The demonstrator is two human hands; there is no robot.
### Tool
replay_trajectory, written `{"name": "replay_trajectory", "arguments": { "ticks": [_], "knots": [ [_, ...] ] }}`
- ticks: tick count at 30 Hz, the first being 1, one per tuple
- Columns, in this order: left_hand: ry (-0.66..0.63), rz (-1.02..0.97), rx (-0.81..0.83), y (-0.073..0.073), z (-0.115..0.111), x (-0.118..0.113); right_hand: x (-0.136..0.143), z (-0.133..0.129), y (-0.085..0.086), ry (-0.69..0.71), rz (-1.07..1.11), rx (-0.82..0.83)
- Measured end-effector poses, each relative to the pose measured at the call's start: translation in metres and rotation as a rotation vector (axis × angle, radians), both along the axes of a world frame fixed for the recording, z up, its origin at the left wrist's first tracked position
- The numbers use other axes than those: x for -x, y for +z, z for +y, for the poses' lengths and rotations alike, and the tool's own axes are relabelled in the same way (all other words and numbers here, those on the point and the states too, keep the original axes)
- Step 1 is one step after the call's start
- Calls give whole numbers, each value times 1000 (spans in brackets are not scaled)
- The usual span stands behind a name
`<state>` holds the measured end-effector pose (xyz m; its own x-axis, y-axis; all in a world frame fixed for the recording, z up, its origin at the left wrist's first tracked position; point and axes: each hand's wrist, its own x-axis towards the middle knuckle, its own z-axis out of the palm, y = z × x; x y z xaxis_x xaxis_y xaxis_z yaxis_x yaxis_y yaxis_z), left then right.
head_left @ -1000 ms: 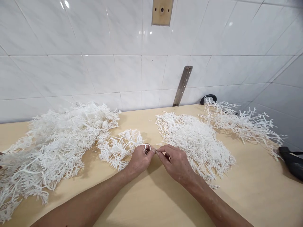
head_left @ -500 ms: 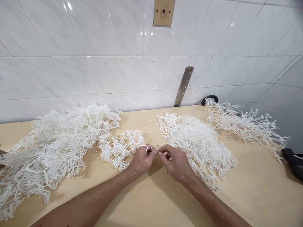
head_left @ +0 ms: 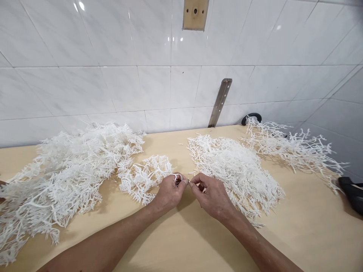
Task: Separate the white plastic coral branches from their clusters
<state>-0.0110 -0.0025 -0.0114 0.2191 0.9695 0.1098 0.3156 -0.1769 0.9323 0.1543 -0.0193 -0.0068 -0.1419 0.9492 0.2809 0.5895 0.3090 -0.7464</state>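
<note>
My left hand (head_left: 171, 190) is closed, its thumb and fingers pinching a white branched plastic piece (head_left: 178, 175) whose curved stem loops above the fingers. Close against it, my right hand (head_left: 210, 193) pinches what looks like the tip of the same piece; the fingertips mostly hide that spot. Beside my left hand lies a small cluster of white branched plastic pieces (head_left: 146, 177). Just right of my right hand spreads a heap of short, thin white plastic bits (head_left: 235, 166).
A large pile of white branched plastic pieces (head_left: 73, 170) covers the left of the wooden table (head_left: 181, 245). Barer white branches (head_left: 295, 149) lie at the back right, near a black ring-shaped object (head_left: 251, 118). A black object (head_left: 351, 194) sits at the right edge. A metal bracket (head_left: 220, 102) stands against the tiled wall.
Almost nothing differs. Both hands stay together in the same pinch, with only a tiny shift at the fingertips, and the view has tilted very slightly.
</note>
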Motion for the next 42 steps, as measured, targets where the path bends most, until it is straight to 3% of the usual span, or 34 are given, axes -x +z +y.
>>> {"name": "replay_trajectory", "arguments": {
  "ticks": [7,12,17,22,25,30,32,42],
  "knots": [
    [-14,35,-68,-1,1,1,-2,3,-2,-7,-56,47],
    [-73,78,-58,2,3,2,4,3,-13,-12,-235,-200],
    [-35,3,-60,2,1,4,-8,15,-21,-215,-341,-378],
    [-106,-59,5,-1,2,7,-34,25,-10,-379,-239,-392],
    [-124,-88,19,-1,2,7,-34,22,-1,-298,-105,-354],
    [-159,-85,38,2,1,5,-16,9,7,34,57,-8],
    [-166,-73,31,3,1,5,-11,7,6,119,60,46],
    [-126,105,3,1,1,2,-9,6,5,69,-72,-20]
  ]
}}
